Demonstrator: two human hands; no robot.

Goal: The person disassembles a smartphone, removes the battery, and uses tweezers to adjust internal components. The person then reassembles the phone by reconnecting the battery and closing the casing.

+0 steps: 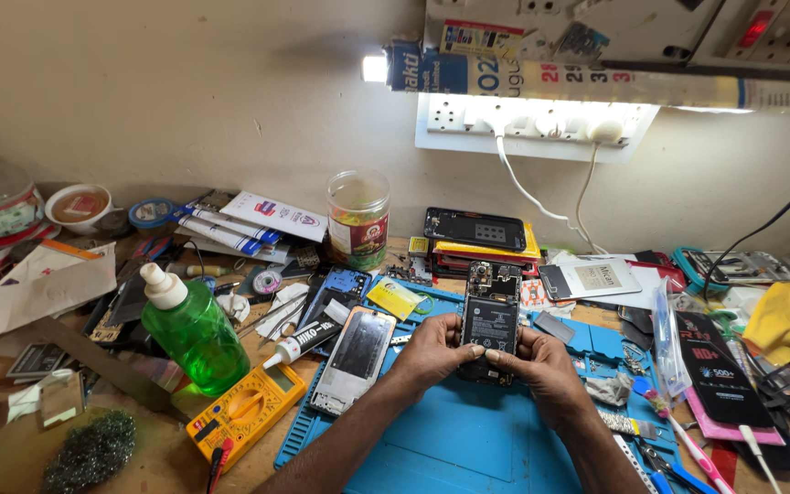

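An opened phone (490,314) with its back cover off, battery and circuit board showing, is held upright over a blue work mat (450,439). My left hand (433,349) grips its lower left side, thumb on the battery. My right hand (532,359) grips its lower right side, thumb also pressed on the lower part. A detached phone frame (355,357) lies on the mat just left of my left hand.
A green liquid bottle (192,331), a yellow multimeter (244,413) and a black glue tube (308,339) lie at the left. A clear jar (357,218) and stacked phones (479,236) stand behind. Tools, tweezers and phone-part packets (715,370) crowd the right.
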